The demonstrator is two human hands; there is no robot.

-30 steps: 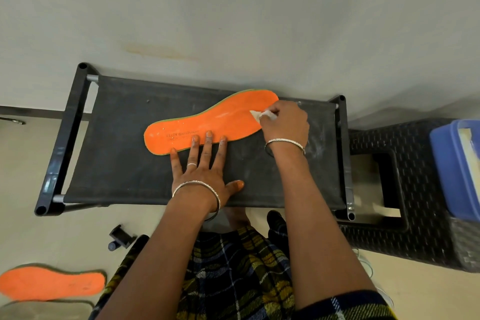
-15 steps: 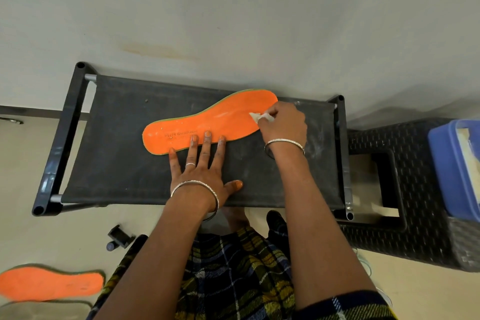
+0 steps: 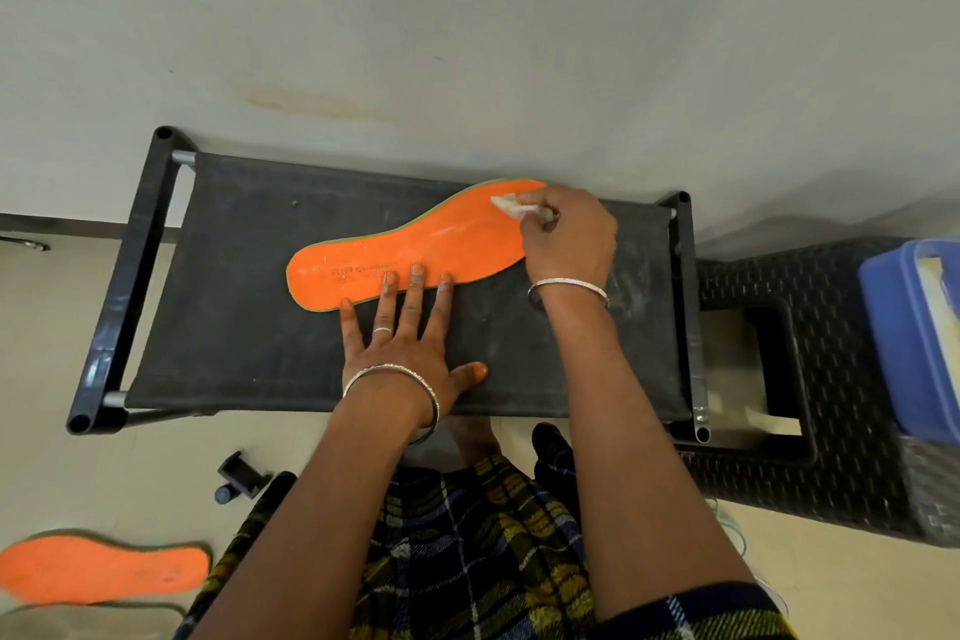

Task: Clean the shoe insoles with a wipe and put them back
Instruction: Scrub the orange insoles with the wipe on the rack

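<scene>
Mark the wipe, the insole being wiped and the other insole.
wipe [image 3: 506,204]: head view, on its exposed white end.
wiped insole [image 3: 457,244]: head view, on the bare orange arch.
other insole [image 3: 104,569]: head view, on its orange middle, lower left.

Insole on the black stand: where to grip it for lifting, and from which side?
Probably the heel end, approached from the left. The insole lies flat on the fabric top. The left hand presses its near edge at mid-length and the right hand holds the wipe at the toe, so only the heel is free. It is thin and flat: pinch the rim.
</scene>
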